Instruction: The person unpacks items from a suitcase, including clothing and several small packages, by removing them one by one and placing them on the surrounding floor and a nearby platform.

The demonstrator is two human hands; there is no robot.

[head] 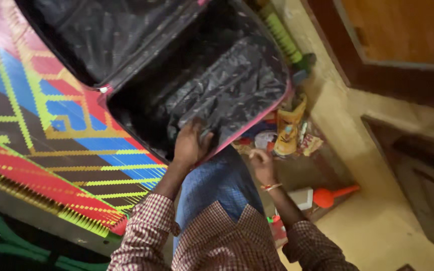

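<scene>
Left hand (191,145) at open suitcase (217,90) rim.

We see the suitcase (197,75) lined in glossy, crinkled black cloth, a woven matt mat (51,130), and a smooth wooden door (403,35).

One suitcase (202,85), two hands (191,145).
</scene>
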